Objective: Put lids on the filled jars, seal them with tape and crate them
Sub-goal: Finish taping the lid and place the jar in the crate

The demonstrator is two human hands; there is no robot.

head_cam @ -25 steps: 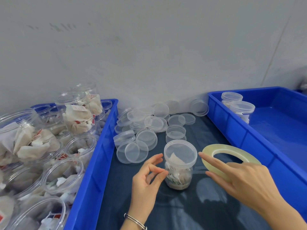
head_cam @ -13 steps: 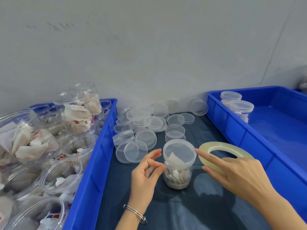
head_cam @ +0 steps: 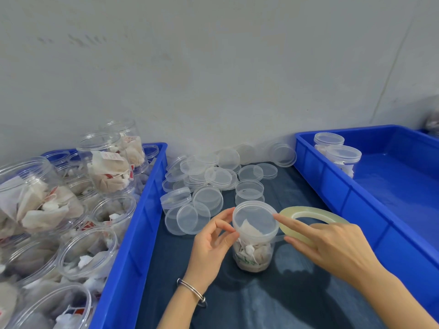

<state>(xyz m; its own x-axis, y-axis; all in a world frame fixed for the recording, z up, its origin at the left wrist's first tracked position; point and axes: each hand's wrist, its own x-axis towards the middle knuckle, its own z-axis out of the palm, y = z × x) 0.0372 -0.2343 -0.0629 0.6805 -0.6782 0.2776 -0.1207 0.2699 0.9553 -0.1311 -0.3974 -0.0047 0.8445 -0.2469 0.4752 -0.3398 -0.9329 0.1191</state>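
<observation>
While a small clear jar (head_cam: 253, 252) full of white bags stands upright on the dark blue tabletop (head_cam: 261, 302), it is held near its top by the left hand (head_cam: 212, 243). The thumb and fingers of that hand are curled and pinched at the left edge of the clear lid (head_cam: 255, 220) that sits on the jar. A ring of pale yellow tape (head_cam: 313, 220) is held by the right hand (head_cam: 332, 245), with the fingers curled under the ring and the pointing finger stretched out so its tip touches the right edge of the lid. A thin strip of tape is pulled from the ring to the side of the jar, just under the lid. Behind the jar, many loose clear lids (head_cam: 213, 179) are piled on the tabletop by the grey wall (head_cam: 213, 67). On the left, a blue crate (head_cam: 142, 210) is packed with open jars (head_cam: 90, 255) filled with white bags, and some are stacked on top of others. On the right, a second blue crate (head_cam: 332, 186) is seen with two closed jars (head_cam: 342, 155) standing in its far corner, touching each other. A silver bangle (head_cam: 192, 293) is worn on the left wrist.
</observation>
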